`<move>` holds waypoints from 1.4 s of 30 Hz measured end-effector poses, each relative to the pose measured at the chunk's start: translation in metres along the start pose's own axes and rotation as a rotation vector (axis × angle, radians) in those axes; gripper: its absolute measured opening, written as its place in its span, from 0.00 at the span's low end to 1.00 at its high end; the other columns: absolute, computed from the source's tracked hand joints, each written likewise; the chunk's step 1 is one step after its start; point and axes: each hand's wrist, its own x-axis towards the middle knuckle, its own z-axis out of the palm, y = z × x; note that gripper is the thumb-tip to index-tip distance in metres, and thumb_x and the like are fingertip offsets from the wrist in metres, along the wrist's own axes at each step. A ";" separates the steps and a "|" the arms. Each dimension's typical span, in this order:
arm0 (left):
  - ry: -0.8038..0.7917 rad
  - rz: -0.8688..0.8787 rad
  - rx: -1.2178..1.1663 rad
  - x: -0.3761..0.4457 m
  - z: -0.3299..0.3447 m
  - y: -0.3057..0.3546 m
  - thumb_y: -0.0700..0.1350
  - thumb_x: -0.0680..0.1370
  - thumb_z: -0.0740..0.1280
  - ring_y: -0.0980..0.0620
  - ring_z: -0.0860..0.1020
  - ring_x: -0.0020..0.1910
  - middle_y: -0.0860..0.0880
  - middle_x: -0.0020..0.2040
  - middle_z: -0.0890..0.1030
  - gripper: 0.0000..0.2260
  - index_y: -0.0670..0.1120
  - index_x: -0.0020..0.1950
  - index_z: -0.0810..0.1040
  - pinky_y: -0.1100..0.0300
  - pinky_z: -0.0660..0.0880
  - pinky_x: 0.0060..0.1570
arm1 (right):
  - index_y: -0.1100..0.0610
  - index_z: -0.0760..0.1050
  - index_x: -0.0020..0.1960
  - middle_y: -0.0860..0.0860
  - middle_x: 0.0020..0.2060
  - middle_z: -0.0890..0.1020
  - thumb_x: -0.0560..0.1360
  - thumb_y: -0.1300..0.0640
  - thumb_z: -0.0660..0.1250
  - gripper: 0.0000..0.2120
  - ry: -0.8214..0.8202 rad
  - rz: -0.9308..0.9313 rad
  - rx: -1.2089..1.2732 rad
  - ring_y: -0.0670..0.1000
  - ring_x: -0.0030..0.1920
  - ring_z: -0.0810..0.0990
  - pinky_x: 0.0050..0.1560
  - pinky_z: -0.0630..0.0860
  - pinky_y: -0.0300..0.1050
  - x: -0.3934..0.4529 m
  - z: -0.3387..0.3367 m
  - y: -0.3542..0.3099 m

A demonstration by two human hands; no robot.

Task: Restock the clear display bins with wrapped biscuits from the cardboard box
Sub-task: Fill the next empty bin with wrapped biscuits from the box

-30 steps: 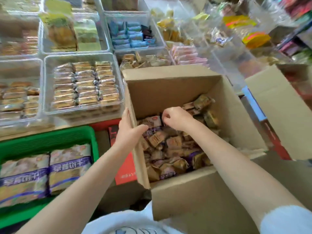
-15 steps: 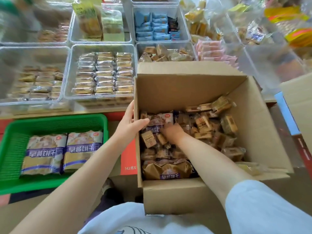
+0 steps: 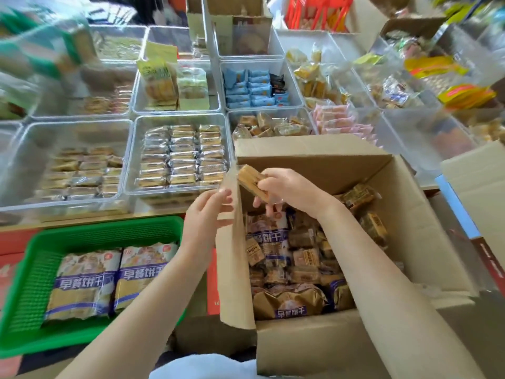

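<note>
My right hand [image 3: 293, 191] gripped a stack of wrapped biscuits [image 3: 252, 181], fingers curled under it and thumb on top, raised above the loose packets in the cardboard box [image 3: 426, 242] near the box's far left corner. My left hand [image 3: 209, 214] sat at the box's left wall, just beside the stack; its fingers were bent at the top edge of that wall, but I could not tell whether they gripped the cardboard or only touched it. Below my hands the box was filled with small brown wrapped biscuits, and a larger bag with a purple band [image 3: 289, 302] lay against the near wall. To the left of the box a green basket [image 3: 35, 269] held two big purple-banded biscuit bags [image 3: 109, 280] side by side. Beyond the basket and the box stood the clear display bins: the one straight past my left hand [image 3: 180, 155] carried neat rows of silver-wrapped biscuits, the bin to its left [image 3: 73, 165] was partly filled with similar packets, and the bin behind the box's far wall [image 3: 273, 124] held loose brown packets. Farther back a bin held blue packets [image 3: 254, 88].
</note>
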 end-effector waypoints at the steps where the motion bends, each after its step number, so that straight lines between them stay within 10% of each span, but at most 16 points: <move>1: -0.022 -0.002 -0.052 0.003 -0.008 0.014 0.53 0.82 0.65 0.48 0.83 0.51 0.46 0.51 0.84 0.14 0.45 0.60 0.80 0.56 0.79 0.46 | 0.56 0.76 0.58 0.53 0.45 0.85 0.79 0.51 0.65 0.11 0.036 -0.061 -0.066 0.48 0.38 0.82 0.44 0.80 0.46 -0.001 0.010 -0.017; 6: -0.118 0.078 0.023 0.025 -0.076 0.055 0.47 0.77 0.72 0.48 0.85 0.47 0.47 0.50 0.86 0.13 0.47 0.61 0.78 0.57 0.82 0.42 | 0.50 0.73 0.65 0.46 0.50 0.80 0.74 0.46 0.75 0.23 0.089 -0.219 -0.273 0.44 0.49 0.81 0.49 0.80 0.40 0.031 0.068 -0.074; 12: -0.259 0.029 0.137 0.066 -0.231 0.055 0.37 0.75 0.73 0.45 0.84 0.54 0.45 0.54 0.85 0.19 0.50 0.64 0.78 0.50 0.81 0.53 | 0.45 0.78 0.60 0.48 0.48 0.81 0.77 0.48 0.71 0.12 -0.057 -0.102 -0.421 0.50 0.50 0.80 0.52 0.79 0.48 0.124 0.148 -0.127; 23: 0.003 -0.014 0.557 0.221 -0.425 0.022 0.46 0.79 0.69 0.55 0.76 0.56 0.51 0.62 0.80 0.18 0.49 0.70 0.75 0.63 0.71 0.52 | 0.49 0.73 0.60 0.46 0.51 0.78 0.80 0.54 0.67 0.10 0.116 0.073 -0.512 0.43 0.47 0.76 0.43 0.72 0.39 0.321 0.269 -0.161; 31: -0.114 0.103 0.857 0.321 -0.428 -0.017 0.48 0.79 0.65 0.48 0.61 0.78 0.47 0.79 0.65 0.24 0.47 0.76 0.70 0.51 0.60 0.76 | 0.57 0.73 0.59 0.52 0.51 0.79 0.79 0.57 0.67 0.09 0.372 0.149 -0.739 0.56 0.51 0.79 0.50 0.76 0.51 0.441 0.269 -0.136; 37: -0.256 0.185 1.303 0.358 -0.420 -0.053 0.57 0.84 0.53 0.48 0.40 0.82 0.48 0.83 0.44 0.30 0.48 0.83 0.49 0.47 0.41 0.78 | 0.57 0.69 0.65 0.55 0.56 0.82 0.76 0.66 0.59 0.18 0.125 0.147 -1.504 0.57 0.56 0.81 0.67 0.64 0.55 0.495 0.297 -0.120; 42: -0.271 0.186 1.412 0.368 -0.424 -0.071 0.62 0.84 0.44 0.48 0.34 0.80 0.48 0.82 0.38 0.31 0.49 0.83 0.42 0.46 0.38 0.79 | 0.57 0.73 0.64 0.53 0.58 0.81 0.79 0.61 0.62 0.14 -0.048 0.304 -1.662 0.55 0.59 0.80 0.64 0.65 0.51 0.516 0.312 -0.121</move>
